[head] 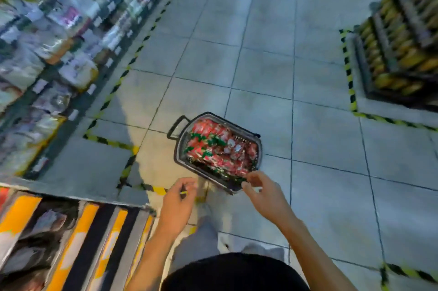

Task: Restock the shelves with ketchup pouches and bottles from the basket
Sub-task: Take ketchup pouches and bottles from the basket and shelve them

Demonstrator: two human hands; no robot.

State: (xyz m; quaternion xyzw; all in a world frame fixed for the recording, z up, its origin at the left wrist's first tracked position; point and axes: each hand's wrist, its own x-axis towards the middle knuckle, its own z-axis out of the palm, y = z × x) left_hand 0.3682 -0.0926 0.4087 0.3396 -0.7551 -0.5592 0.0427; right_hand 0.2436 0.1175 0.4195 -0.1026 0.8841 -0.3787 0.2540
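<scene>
The basket [180, 146] sits on the tiled floor [320, 129] in the aisle, packed with red ketchup pouches [213, 146]; any bottles among them are too blurred to pick out. Both hands hover over its near end, and neither grips anything. The left hand [176, 203] hangs just short of the rim with fingers loosely curled and empty. The right hand [265, 193] is at the near rim, fingers relaxed and spread toward the nearest pouches, apparently not yet touching them.

The step in hand looks like the first pick from a full basket. To do it well, the right hand should take the topmost pouch at the near edge, pinching it across its flat body rather than a corner, so the pile beside it does not slide. The left can steady the rim or take a second pouch. The shelves [47, 53] on the left are well apart from the basket, so each trip should carry several pouches.
</scene>
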